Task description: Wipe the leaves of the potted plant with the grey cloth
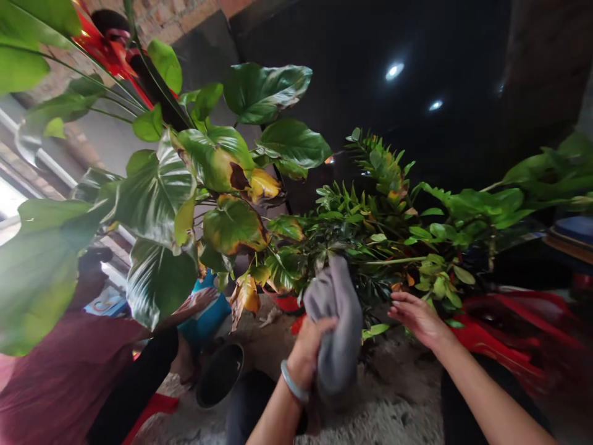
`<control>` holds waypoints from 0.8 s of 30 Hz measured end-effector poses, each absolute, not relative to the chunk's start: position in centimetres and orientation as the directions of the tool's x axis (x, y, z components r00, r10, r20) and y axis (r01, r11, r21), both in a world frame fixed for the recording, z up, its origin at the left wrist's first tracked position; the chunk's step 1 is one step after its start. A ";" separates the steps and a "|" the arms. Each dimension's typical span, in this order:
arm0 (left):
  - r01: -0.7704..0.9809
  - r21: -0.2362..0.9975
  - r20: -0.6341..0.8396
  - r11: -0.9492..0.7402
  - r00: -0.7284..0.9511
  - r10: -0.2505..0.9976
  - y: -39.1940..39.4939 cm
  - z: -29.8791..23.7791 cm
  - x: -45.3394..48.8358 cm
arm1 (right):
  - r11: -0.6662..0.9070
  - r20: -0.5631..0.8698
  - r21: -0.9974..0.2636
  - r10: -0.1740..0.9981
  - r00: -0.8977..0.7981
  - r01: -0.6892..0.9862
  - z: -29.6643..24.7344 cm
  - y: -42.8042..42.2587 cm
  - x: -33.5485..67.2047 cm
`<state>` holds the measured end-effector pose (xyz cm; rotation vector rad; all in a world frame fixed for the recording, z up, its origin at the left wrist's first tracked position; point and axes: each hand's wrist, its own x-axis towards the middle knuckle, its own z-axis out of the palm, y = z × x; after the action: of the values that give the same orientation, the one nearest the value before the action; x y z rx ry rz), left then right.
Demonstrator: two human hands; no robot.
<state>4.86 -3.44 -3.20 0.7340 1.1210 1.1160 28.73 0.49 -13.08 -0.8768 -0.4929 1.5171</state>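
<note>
A grey cloth [340, 327] is bunched in my left hand [306, 349], which has a pale bangle at the wrist. The cloth's upper end reaches up to the small dark leaves of a bushy plant [343, 216]; whether it wraps a leaf there cannot be made out. Off to the right, my right hand [419, 318] holds nothing, its fingers apart and pointing left near the plant's lower leaves. To the left rises a large broad-leaved plant [155, 191], some of its leaves yellowed and brown at the edges.
At the left a person in a dark red shirt [69, 383] sits with a hand [201, 300] by a blue container [208, 318]. A black bowl [220, 376] rests on the rough floor. Red plastic [504, 334] lies at the right. Behind the plants stands a shiny black panel [370, 37].
</note>
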 end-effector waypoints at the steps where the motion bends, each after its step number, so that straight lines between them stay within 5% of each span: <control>1: -0.285 0.888 -0.340 0.361 0.122 0.932 -4.4 -4.2 5.1 | -0.168 -0.245 -0.755 0.969 0.035 -0.634 -13.3 0.5 28.9; 5: -0.238 0.887 -0.316 0.396 0.314 0.895 -6.3 -3.5 4.3 | -0.171 -0.212 -0.761 0.977 -0.010 -0.626 -13.8 0.5 29.5; 12: -0.345 0.938 -0.077 0.031 -0.123 0.989 -0.6 2.1 4.5 | -0.158 -0.152 -0.760 0.986 -0.063 -0.631 -12.9 0.2 28.8; 20: -0.073 0.936 -0.303 0.344 0.329 0.895 -4.3 -2.5 6.5 | -0.225 -0.229 -0.772 0.971 -0.071 -0.594 -12.9 0.0 28.9; 24: -0.195 0.974 -0.091 0.119 0.149 0.985 -2.0 2.4 6.7 | -0.190 -0.183 -0.737 0.980 -0.079 -0.648 -12.9 0.1 28.9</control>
<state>6.70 -2.03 2.37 1.0462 1.0079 1.1210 28.93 0.15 -12.86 -0.7910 -0.5693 1.6137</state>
